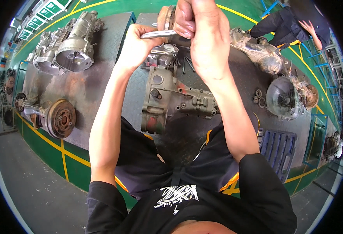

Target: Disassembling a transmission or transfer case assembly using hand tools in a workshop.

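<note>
My right hand (209,39) is raised at the top of the view, fingers curled round a silver metal bar (159,34) that looks like a wrench handle. The bar's other end lies in my left hand (137,46), between thumb and palm; some left fingers are hidden. Just beyond the bar is a rusty round hub part (166,17). Below my hands, a grey gearbox housing (155,87) lies on the dark metal workbench (101,33). A smaller cast metal part (164,55) sits against its far side.
Silver gearbox casings (73,48) stand far left; a rusty brake hub (61,118) lies nearer. At right are an axle casing (267,58), a clear round basin (282,95), small rings (259,97) and a blue tool tray (277,150). Another person (296,27) is far right.
</note>
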A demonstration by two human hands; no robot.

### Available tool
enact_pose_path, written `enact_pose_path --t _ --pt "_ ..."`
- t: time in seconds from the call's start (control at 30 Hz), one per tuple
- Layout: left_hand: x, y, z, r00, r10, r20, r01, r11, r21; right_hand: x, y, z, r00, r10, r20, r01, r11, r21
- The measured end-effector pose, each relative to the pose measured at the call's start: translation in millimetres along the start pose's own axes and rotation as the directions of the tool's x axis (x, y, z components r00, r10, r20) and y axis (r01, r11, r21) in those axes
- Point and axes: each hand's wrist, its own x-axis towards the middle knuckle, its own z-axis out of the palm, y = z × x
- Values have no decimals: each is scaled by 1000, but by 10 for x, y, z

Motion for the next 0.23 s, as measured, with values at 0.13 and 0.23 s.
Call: enact_pose_path --t 0.13,0.23 --pt "-13 -17 115 985 16 -174 -6 999 54 -17 -10 160 986 -152 -67 141 980 -137" --pt "4 -23 33 995 -16 -98 26 994 107 -13 -90 26 995 -92 49 99 978 -186"
